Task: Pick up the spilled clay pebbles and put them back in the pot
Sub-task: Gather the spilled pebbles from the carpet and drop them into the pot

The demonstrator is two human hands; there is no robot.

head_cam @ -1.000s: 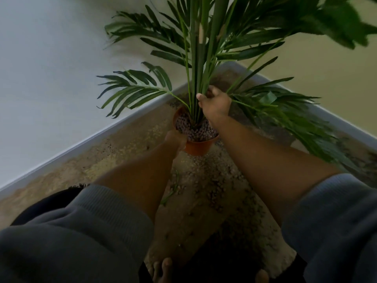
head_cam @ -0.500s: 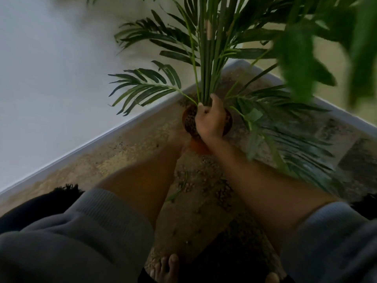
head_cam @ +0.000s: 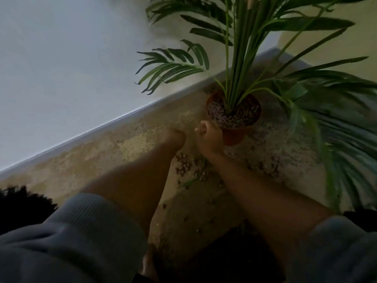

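Note:
An orange plastic pot (head_cam: 234,136) stands upright on the floor near the corner, filled with clay pebbles (head_cam: 232,119) around the green stems of a palm plant (head_cam: 238,68). Spilled pebbles (head_cam: 184,167) lie scattered on the speckled floor between my forearms, with more (head_cam: 272,166) to the right of my right arm. My right hand (head_cam: 210,136) is curled into a fist just left of the pot's wall. My left hand (head_cam: 175,135) hovers beside it, blurred, its fingers hidden from view.
A white skirting board (head_cam: 102,127) and pale wall run along the left. Long palm fronds (head_cam: 336,123) hang low over the floor on the right. A loose green leaf (head_cam: 195,177) lies among the pebbles. My bare toes (head_cam: 148,264) show below.
My right hand has let go of the plant stems and dropped to the pot's left side. My left hand has come off the pot. The pot now stands upright.

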